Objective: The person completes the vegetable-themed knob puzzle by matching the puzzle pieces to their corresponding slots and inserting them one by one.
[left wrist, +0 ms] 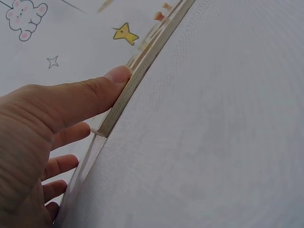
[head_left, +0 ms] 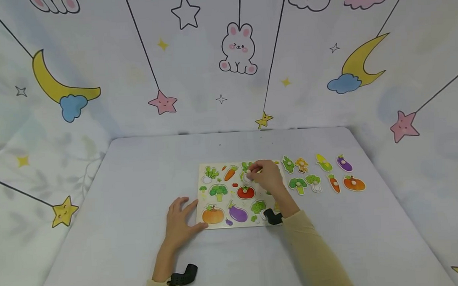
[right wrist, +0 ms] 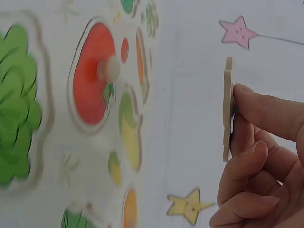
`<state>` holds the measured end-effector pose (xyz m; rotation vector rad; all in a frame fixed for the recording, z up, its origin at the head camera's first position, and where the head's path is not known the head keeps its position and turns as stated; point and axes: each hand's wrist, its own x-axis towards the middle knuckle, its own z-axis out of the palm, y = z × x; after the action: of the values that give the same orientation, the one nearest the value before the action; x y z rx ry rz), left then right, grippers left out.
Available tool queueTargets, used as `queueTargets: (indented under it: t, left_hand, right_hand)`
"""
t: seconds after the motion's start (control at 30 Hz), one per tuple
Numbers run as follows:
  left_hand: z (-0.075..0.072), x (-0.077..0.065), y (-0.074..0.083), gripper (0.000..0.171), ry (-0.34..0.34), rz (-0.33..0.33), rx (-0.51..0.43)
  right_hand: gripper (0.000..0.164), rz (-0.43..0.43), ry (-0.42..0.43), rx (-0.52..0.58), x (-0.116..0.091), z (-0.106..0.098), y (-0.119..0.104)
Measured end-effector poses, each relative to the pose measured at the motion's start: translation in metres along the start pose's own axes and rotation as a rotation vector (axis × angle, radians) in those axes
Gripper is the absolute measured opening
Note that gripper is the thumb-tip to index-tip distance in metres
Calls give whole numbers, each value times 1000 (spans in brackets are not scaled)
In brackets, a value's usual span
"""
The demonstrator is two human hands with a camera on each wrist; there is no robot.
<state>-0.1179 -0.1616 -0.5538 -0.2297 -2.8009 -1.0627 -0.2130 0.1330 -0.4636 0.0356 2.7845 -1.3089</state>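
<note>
My right hand point(head_left: 267, 175) pinches a thin wooden puzzle piece point(right wrist: 228, 109) by its knob, above the upper middle of the vegetable puzzle board point(head_left: 224, 223). From the head, the piece shows green leaves and a pale body; the right wrist view shows it edge-on, apart from the board. My left hand point(head_left: 179, 224) is spread at the board's near left corner, its thumb point(left wrist: 102, 92) resting on the near edge and the other fingers by the left side. A knobbed tomato piece point(head_left: 246, 193) sits in the board.
Right of the board lie loose knobbed pieces: peas point(head_left: 288, 164), mushrooms point(head_left: 301, 165), corn point(head_left: 323, 162), eggplant point(head_left: 344, 163), broccoli point(head_left: 298, 185), cabbage point(head_left: 313, 183), carrot point(head_left: 334, 183) and pumpkin point(head_left: 354, 183). A patterned white backdrop point(head_left: 200, 68) rises behind the white table point(head_left: 139, 175).
</note>
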Motion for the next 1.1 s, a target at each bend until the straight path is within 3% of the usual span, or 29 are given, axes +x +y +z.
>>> queueTargets:
  t: [0.27, 0.5, 0.87, 1.1]
  left_hand:
    - [3, 0, -3, 77, 14, 26, 18]
    - [3, -1, -2, 76, 21, 39, 16]
    - [3, -2, -2, 76, 44, 75, 21]
    - [1, -3, -1, 76, 46, 70, 20]
  right_hand:
    - [10, -48, -15, -12, 26, 54, -36]
    - [9, 27, 7, -49, 39, 85, -60]
    - [15, 108, -1, -159, 43, 114, -70]
    - [17, 101, -1, -201, 43, 122, -66]
